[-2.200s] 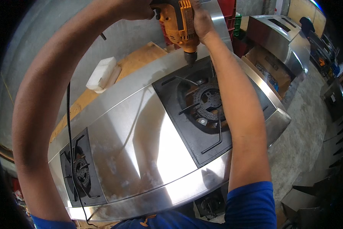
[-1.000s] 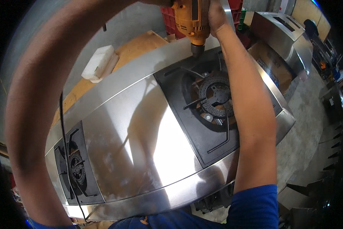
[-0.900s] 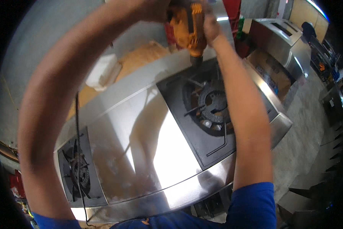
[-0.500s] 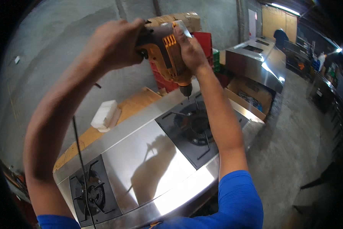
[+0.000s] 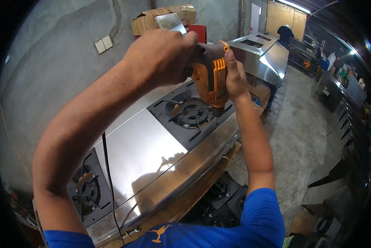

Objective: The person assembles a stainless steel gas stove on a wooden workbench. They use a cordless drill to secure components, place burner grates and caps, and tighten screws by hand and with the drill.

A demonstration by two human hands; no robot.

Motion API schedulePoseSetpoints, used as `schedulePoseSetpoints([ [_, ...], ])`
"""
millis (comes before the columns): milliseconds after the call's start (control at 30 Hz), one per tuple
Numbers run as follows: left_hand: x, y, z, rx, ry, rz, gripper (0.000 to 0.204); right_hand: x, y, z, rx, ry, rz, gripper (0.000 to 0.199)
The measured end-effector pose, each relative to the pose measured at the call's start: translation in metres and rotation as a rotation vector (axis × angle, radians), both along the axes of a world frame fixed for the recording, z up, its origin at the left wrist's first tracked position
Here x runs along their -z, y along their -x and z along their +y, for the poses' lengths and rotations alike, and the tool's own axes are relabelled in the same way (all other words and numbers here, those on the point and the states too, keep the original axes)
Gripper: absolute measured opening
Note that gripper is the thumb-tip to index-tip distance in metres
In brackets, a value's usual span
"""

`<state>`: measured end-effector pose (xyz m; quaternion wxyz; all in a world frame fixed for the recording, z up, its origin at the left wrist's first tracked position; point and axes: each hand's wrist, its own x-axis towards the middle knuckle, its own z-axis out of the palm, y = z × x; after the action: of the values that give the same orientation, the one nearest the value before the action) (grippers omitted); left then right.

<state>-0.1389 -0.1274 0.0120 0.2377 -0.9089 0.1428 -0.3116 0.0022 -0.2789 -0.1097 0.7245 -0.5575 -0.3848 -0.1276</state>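
My left hand [image 5: 160,56] is wrapped round the rear handle of an orange and dark grey power drill [image 5: 208,78]. My right hand [image 5: 236,80] grips the right side of its body, thumb up near the top. The drill is raised, its dark chuck [image 5: 217,111] pointing down; a bit cannot be made out. Beneath and behind it is a stainless steel stove with a black right burner [image 5: 193,113], a bare steel panel [image 5: 142,138] and a black left burner [image 5: 88,190]. A black cord [image 5: 108,173] hangs in front of the stove's left part.
A cardboard box [image 5: 146,22], a metal plate [image 5: 171,22] and a red crate [image 5: 198,32] are at the back by the grey wall. Another steel unit [image 5: 255,51] stands beyond. Several black burner parts [image 5: 222,194] lie below the stove's front edge. A person [image 5: 285,35] is far off.
The drill has come nearer the stove's front edge and lies further right in view. Both hands keep hold of it. My view has shifted, now showing the stove's front and the burners below.
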Motion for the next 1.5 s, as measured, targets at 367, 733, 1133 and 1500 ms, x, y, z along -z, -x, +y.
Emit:
schedulePoseSetpoints([
  [367, 0.016, -0.013, -0.014, -0.054, -0.003, 0.166, 0.048, 0.041, -0.020, 0.002, 0.029, -0.050, 0.089, 0.080],
  [733, 0.035, -0.025, 0.004, 0.015, 0.000, 0.066, 0.043, 0.049, -0.017, -0.001, 0.080, 0.107, 0.071, 0.080],
  [1133, 0.037, -0.049, 0.008, 0.085, 0.171, 0.143, 0.039, 0.049, -0.007, 0.001, 0.267, 0.046, 0.034, 0.088],
  [1500, 0.037, -0.051, 0.015, 0.086, 0.169, 0.142, 0.042, 0.050, -0.007, 0.003, 0.242, -0.018, 0.016, 0.082],
])
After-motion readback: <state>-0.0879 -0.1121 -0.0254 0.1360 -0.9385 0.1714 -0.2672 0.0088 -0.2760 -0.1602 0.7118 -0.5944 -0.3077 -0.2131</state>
